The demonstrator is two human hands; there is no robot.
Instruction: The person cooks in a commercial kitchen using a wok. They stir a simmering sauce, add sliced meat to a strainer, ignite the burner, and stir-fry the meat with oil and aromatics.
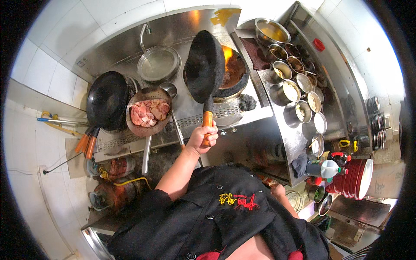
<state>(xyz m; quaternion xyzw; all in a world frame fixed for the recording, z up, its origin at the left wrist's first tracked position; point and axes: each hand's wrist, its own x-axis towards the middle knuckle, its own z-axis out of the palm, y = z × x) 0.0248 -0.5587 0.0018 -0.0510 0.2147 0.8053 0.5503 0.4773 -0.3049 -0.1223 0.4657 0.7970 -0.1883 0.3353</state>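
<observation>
My left hand (204, 136) is closed around the wooden handle of a black wok (205, 66), which is tilted on its side beside the right burner (234, 73), where an orange flame shows. My right hand (278, 190) is low at the right, by the counter's front edge; its fingers are partly hidden, and I cannot tell what it touches. Left of the held wok, a perforated strainer (134, 125) bears pieces of raw meat (149, 112). A metal ladle (169, 89) lies between them. Another black wok (109, 99) stands on the left burner.
A water pot (159, 63) stands under a faucet (142, 37) at the back. On the right counter are a steel bowl (272, 31), several seasoning containers (291, 91), a plastic bottle (323, 169) and stacked red plates (349, 178). Gas cylinders (112, 195) stand low at the left.
</observation>
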